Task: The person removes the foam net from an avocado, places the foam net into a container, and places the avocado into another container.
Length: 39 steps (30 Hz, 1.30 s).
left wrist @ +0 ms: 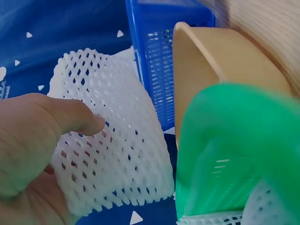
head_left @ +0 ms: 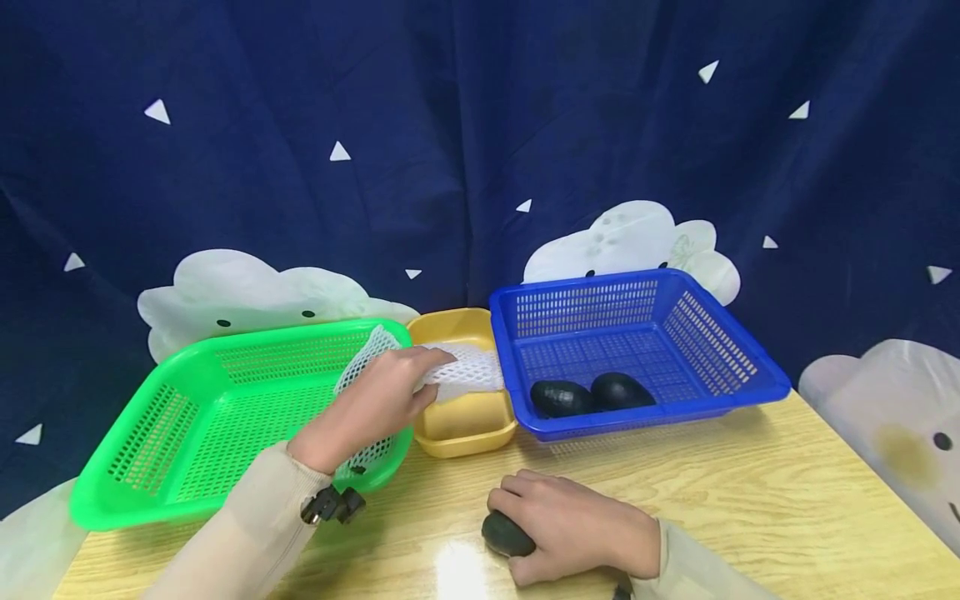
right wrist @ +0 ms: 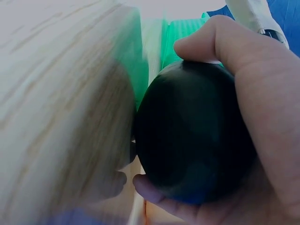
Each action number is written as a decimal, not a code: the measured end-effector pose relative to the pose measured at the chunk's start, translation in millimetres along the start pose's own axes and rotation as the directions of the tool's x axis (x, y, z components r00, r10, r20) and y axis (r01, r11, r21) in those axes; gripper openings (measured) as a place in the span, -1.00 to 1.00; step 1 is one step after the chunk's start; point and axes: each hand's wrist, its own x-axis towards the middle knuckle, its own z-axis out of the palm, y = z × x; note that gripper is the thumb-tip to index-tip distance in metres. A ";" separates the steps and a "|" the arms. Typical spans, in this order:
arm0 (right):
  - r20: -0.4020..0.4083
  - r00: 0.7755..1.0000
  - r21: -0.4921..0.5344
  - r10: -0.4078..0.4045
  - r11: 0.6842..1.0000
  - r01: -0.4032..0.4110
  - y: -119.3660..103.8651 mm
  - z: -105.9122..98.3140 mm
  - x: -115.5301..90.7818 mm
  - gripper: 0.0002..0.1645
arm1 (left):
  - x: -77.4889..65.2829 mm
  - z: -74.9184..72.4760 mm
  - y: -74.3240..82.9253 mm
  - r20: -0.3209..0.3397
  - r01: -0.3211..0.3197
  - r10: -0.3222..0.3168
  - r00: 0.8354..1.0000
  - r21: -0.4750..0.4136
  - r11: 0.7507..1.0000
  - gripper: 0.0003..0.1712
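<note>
My left hand (head_left: 382, 400) pinches a white foam net sleeve (head_left: 474, 368) over the yellow tray. In the left wrist view the thumb presses on the flattened sleeve (left wrist: 122, 150), and the fingers lie mostly behind it. On the table in front, my right hand (head_left: 573, 521) grips a dark avocado (head_left: 507, 534), with the palm over it. The right wrist view shows this avocado (right wrist: 192, 136) between thumb and fingers, close against the tabletop.
A green basket (head_left: 210, 342) on the left holds more white foam netting (head_left: 372, 354) at its right end. The yellow tray (head_left: 465, 446) stands between it and a blue basket (head_left: 735, 329), where two dark avocados (head_left: 561, 398) lie. A navy curtain (head_left: 465, 125) hangs behind.
</note>
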 end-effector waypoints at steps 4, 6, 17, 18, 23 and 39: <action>-0.012 1.000 -0.006 -0.001 1.000 0.001 0.4 0.7 -0.7 -0.58 | 8.4 1.0 -4.3 0.003 0.013 -0.013 1.000 -0.010 1.000 -0.66; -0.017 1.000 -0.013 -0.004 1.000 0.004 0.4 0.9 -0.7 -0.58 | 11.5 1.2 -6.7 0.012 0.027 -0.027 1.000 -0.014 1.000 -0.66; -0.016 1.000 -0.025 0.003 1.000 -0.003 0.0 -0.2 -1.1 -0.58 | 25.4 5.8 -14.5 0.049 0.088 -0.086 0.995 -0.025 0.996 -0.73; -0.017 1.000 -0.027 0.002 1.000 -0.003 -0.2 -0.2 -1.2 -0.58 | 27.0 6.7 -14.7 0.058 0.093 -0.092 0.994 -0.023 0.995 -0.74; -0.025 1.000 -0.037 0.001 0.999 -0.002 -1.0 0.1 -1.6 -0.57 | 35.3 11.3 -15.8 0.081 0.095 -0.096 0.992 0.016 0.995 -0.82; -0.021 1.000 -0.037 -0.009 0.999 0.008 -0.9 -0.1 -1.3 -0.56 | 54.3 24.7 -21.9 0.175 0.068 -0.077 0.982 0.053 0.996 -0.88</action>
